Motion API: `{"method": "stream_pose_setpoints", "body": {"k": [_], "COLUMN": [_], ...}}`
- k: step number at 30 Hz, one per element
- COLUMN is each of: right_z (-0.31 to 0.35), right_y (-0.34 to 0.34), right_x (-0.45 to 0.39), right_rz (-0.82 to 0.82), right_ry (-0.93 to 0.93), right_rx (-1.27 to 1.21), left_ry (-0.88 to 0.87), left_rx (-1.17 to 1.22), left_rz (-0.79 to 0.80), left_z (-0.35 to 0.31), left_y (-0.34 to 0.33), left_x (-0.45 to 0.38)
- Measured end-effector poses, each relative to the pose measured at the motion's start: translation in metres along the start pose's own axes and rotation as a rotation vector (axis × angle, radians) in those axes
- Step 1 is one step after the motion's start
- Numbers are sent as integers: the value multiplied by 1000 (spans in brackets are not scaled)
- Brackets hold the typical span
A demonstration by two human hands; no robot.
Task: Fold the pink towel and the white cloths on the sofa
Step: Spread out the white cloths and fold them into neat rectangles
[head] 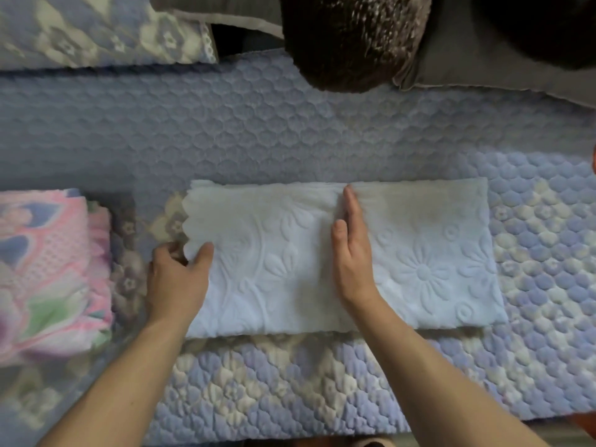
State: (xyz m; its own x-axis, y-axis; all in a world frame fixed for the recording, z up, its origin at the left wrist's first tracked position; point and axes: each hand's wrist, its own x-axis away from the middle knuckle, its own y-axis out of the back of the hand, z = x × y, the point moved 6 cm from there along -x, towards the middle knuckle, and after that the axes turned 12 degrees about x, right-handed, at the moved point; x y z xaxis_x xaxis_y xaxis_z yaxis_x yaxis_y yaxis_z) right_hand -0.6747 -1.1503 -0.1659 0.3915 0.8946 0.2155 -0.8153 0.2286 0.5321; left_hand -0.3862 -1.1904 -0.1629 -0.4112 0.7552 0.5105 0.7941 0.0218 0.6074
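Observation:
A white cloth (429, 253) with a raised flower pattern lies folded into a long strip across the sofa seat (258, 130). My left hand (177, 279) pinches its scalloped left end, thumb on top and fingers underneath. My right hand (351, 250) lies on the cloth's middle with straight fingers, its edge pressing down along a line across the strip. A folded pink towel (48, 269) with a blue and green flower print sits at the left edge of the seat.
The seat has a quilted blue cover. A blue flowered cushion (96, 27) stands at the back left, a dark furry cushion (348, 37) at the back middle and a grey one (483, 59) to its right. The sofa's front edge runs along the bottom.

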Motion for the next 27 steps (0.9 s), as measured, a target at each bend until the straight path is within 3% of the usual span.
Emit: {"method": "stream_pose_setpoints", "body": {"k": [4,8,12,15,17,19,22,24,25,27], "right_z": [-3,-6,14,46,63,68,34,-3,-19,-40], "right_y": [-3,-11,16,55,92,131,183,202,208,216], "right_x": [6,-5,-2,10,18,19,5,0,-2,-8], "right_rz": [0,18,172,447,573,548,307,236,197,131], "right_ry": [29,-39,-283,-403,-413,-336,-342,-391,-411,-415], "right_rx": [-6,84,-275,-604,-668,-566,-253,-152,-103,-25], "left_ry": [151,347,217,26,-108,-136,-130,-113,-201,-577], "left_rx": [195,580,683,554,445,341,332,418,402,170], "left_rz": [169,531,888,961,993,1094,1204,1175,1048,642], "left_z": [4,-14,-70,-115,-140,-147,-151,-150,-149,-143], "left_y": [-4,-14,-17,-41,-77,-125,-177,-189,-187,-172], "left_x": [-2,24,70,117,155,196,233,235,227,209]}}
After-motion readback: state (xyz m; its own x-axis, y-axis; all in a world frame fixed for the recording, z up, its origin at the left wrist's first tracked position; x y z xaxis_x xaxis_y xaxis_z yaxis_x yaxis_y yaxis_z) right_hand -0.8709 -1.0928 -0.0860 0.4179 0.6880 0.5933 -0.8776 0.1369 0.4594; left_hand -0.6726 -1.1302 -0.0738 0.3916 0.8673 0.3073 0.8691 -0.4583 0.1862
